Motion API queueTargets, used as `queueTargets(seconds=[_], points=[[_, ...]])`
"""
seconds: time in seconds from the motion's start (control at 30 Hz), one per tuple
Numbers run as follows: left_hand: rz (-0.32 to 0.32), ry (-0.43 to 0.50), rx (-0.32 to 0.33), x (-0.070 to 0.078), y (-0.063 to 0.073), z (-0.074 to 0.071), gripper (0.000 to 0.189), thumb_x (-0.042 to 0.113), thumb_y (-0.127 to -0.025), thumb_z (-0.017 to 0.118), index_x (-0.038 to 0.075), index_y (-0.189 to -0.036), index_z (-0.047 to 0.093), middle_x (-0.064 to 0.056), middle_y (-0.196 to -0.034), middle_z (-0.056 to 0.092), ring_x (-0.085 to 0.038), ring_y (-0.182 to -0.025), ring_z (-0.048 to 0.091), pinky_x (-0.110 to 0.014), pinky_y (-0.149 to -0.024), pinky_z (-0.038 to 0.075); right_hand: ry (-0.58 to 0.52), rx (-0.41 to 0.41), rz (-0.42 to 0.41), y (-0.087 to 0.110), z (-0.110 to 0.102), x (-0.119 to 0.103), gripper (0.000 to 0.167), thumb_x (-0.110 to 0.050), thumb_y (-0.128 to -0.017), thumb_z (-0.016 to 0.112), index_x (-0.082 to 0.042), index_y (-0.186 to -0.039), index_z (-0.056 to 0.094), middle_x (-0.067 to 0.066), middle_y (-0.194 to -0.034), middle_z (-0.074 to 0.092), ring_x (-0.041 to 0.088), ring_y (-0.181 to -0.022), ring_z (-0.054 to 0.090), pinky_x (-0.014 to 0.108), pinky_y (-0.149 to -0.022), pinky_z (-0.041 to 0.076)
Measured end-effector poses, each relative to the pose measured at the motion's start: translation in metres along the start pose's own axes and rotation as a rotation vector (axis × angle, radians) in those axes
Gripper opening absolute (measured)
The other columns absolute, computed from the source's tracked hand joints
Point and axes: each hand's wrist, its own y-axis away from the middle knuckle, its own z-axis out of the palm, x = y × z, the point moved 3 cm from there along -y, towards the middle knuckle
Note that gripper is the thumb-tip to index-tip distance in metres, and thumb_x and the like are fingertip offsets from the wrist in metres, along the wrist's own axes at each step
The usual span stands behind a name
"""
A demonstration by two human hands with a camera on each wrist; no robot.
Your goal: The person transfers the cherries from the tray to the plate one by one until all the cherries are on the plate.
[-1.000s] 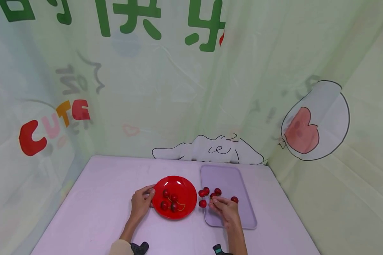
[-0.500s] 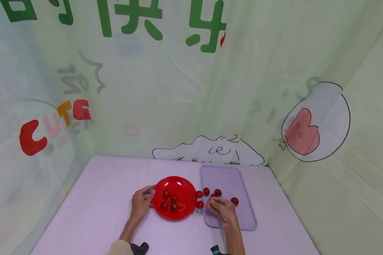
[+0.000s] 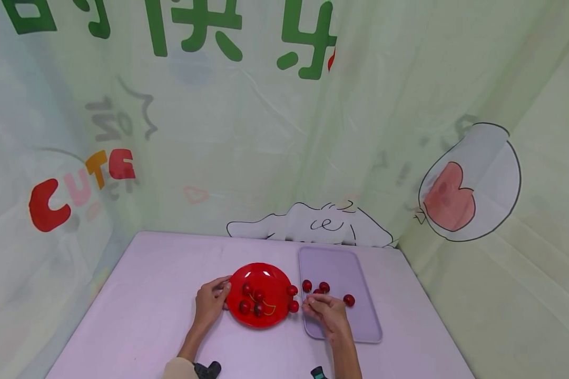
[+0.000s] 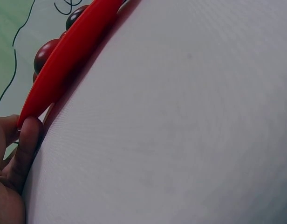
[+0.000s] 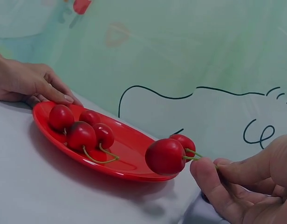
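Note:
My left hand (image 3: 211, 301) grips the left rim of a red plate (image 3: 271, 275), thumb at the edge and fingers beneath. The left wrist view has the plate (image 4: 71, 65) from its side, its rim tilted up off the white surface. Several dark red cherries (image 5: 81, 136) with green stems lie on the plate's left half. Between thumb and fingers, my right hand (image 3: 329, 316) pinches the green stems of a pair of cherries (image 5: 164, 157). That pair hangs at the plate's right rim, overlapping it in the head view.
Right of the plate, a purple tray (image 3: 334, 263) holds several more cherries (image 3: 349, 300), one partly hidden behind my right hand. Both stand on a pale table (image 3: 170, 268). A printed curtain (image 3: 265, 131) rises behind the table and at its sides.
My right hand has moved left from over the tray, carrying the cherry pair from the tray's left edge to the plate's right rim. The left hand keeps its grip on the plate.

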Motion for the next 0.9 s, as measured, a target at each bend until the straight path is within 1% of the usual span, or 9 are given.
queueTargets(seconds=[0.13,0.3,0.4,0.53,0.7,0.9], points=[[-0.003,-0.001,-0.001,-0.001,0.0,0.0,0.031,0.012,-0.107,0.071,0.003,-0.136,0.075,-0.02,-0.112,0.08,-0.005,-0.051,0.06,-0.016,-0.055,0.054,0.024,-0.022,0.005,0.001,0.005,0.001,0.027,0.006,-0.101,0.071,0.022,-0.122,0.069,0.013,-0.088,0.081,0.022,-0.076,0.082,0.031,-0.076,0.069],[-0.033,0.014,-0.018,-0.001,-0.001,0.0,0.033,0.013,-0.107,0.071,0.004,-0.138,0.074,-0.02,-0.117,0.079,-0.005,-0.052,0.061,-0.015,-0.057,0.054,0.039,-0.037,0.022,0.003,0.01,0.0,0.027,0.004,-0.101,0.072,0.021,-0.122,0.07,0.013,-0.089,0.082,0.022,-0.077,0.082,0.031,-0.078,0.069],[-0.04,0.021,-0.023,-0.001,-0.001,0.0,0.033,0.013,-0.107,0.071,0.004,-0.139,0.074,-0.02,-0.118,0.079,-0.006,-0.052,0.061,-0.015,-0.058,0.053,0.037,-0.052,0.021,0.005,0.014,-0.002,0.026,0.005,-0.1,0.072,0.021,-0.12,0.07,0.013,-0.089,0.082,0.022,-0.077,0.082,0.032,-0.078,0.069],[-0.03,0.011,-0.017,-0.001,-0.001,0.0,0.033,0.012,-0.107,0.07,0.003,-0.138,0.074,-0.021,-0.117,0.079,-0.006,-0.052,0.061,-0.016,-0.057,0.054,0.033,-0.07,0.015,0.008,0.018,-0.004,0.023,0.008,-0.1,0.07,0.022,-0.119,0.07,0.013,-0.088,0.082,0.02,-0.076,0.082,0.032,-0.077,0.069],[-0.03,-0.007,-0.012,-0.003,-0.001,0.002,0.033,0.013,-0.107,0.07,0.005,-0.139,0.073,-0.02,-0.117,0.079,-0.006,-0.053,0.061,-0.016,-0.058,0.056,0.032,-0.075,0.014,0.009,0.021,-0.004,0.021,0.009,-0.1,0.069,0.022,-0.117,0.07,0.01,-0.085,0.081,0.017,-0.074,0.082,0.03,-0.076,0.069],[-0.046,-0.009,-0.019,-0.005,-0.003,0.002,0.034,0.013,-0.108,0.069,0.005,-0.14,0.073,-0.02,-0.118,0.079,-0.008,-0.053,0.062,-0.016,-0.058,0.056,0.057,-0.065,0.034,0.008,0.023,-0.002,0.025,0.005,-0.101,0.072,0.019,-0.121,0.07,0.012,-0.089,0.082,0.021,-0.077,0.083,0.031,-0.078,0.069]])
